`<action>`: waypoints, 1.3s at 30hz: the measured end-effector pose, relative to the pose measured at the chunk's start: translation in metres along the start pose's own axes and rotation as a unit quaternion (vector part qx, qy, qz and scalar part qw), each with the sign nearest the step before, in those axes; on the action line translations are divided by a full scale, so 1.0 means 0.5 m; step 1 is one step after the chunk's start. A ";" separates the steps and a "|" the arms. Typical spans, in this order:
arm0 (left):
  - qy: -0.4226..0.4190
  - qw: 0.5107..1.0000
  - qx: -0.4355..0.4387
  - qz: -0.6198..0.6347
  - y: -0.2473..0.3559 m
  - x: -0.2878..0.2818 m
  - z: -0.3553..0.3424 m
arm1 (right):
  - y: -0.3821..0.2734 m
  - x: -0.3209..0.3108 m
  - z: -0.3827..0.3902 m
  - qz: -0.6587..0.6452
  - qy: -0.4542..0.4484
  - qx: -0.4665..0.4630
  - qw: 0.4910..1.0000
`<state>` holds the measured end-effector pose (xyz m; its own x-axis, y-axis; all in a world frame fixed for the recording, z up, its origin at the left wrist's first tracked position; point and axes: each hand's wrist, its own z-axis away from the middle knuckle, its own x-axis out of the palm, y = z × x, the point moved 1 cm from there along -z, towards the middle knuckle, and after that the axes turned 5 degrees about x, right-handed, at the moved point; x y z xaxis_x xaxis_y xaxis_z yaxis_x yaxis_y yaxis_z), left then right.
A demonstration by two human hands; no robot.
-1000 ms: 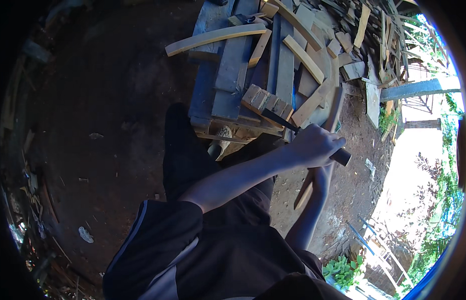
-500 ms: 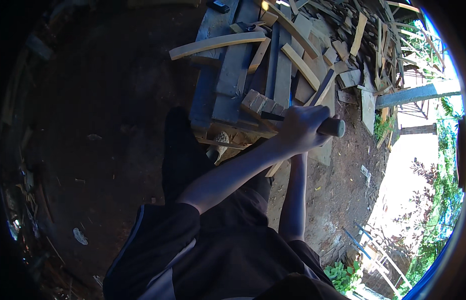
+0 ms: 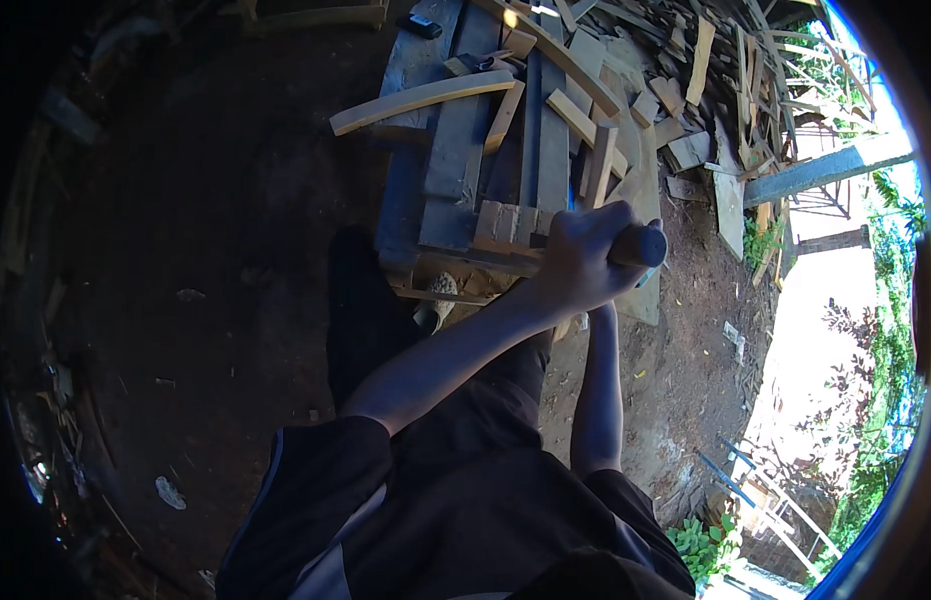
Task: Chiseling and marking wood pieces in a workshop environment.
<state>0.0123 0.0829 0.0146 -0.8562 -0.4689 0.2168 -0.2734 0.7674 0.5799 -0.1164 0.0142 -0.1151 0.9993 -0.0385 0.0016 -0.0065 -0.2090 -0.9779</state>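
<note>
My left hand is closed in a fist around a dark, round-ended handle that sticks out on its right side. What the handle belongs to is hidden by the fist. My right forearm rises to a spot just below the left hand, which covers most of the right hand's fingers. Just beyond the left fist, a narrow wooden strip points away from me; I cannot tell whether either hand holds it. To the left of the fist, a wooden block lies at the near edge of the plank bench.
Across the planks lie a long curved wooden piece, another curved piece and a small black object. Piled scrap wood fills the far right. A grey beam juts in from the right. My shoe is under the bench's near edge.
The round end has shifted left and turned to face me more. The narrow strip, slanted to the right before, now stands straighter and farther left. My head view has shifted slightly.
</note>
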 end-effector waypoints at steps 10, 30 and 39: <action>-0.090 0.994 0.015 -0.065 -0.030 0.046 0.011 | -0.007 0.055 -0.007 0.049 -0.005 -0.033 0.998; -0.151 0.988 -0.021 -0.039 -0.023 0.089 0.002 | -0.290 -0.228 0.079 0.063 0.098 0.080 0.990; -0.468 0.869 0.022 -0.159 0.023 -0.043 -0.038 | -0.150 -0.182 0.076 -0.047 0.013 0.261 0.964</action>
<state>0.0358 0.0936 0.0316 -0.7096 -0.1156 -0.6950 -0.5608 0.6897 0.4579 -0.2055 0.0705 -0.0496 0.9932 -0.0685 0.0946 0.1112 0.3068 -0.9453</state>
